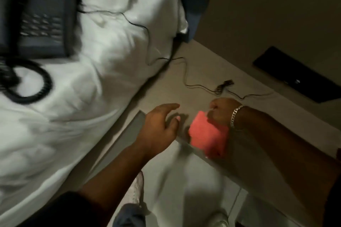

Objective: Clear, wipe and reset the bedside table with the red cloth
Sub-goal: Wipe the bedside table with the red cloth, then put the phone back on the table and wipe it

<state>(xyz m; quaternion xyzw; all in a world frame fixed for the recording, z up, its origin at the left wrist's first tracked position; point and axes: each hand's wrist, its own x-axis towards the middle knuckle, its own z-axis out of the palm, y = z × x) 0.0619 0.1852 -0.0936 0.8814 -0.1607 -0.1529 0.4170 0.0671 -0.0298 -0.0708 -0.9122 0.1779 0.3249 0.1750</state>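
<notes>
Red folded cloth (207, 135) sits at the near edge of the pale bedside surface (203, 72), bunched in the right hand (220, 111); those fingers are clenched around its upper corner, and a silver chain bracelet (235, 116) circles that wrist. Left hand (160, 127) hovers just left of the cloth, over the near left corner of the surface, fingers released and spread, grasping nothing; contact with the surface cannot be told. Thin black cord (199, 84) trails across the far part of the surface to a small tangle. Flat black rectangular panel (295, 73) lies at far right. On the white bed sheet (92, 79), far left, rests a dark corded telephone (36, 18), its coiled lead (36, 86) looping nearer. Frame is motion-blurred.
</notes>
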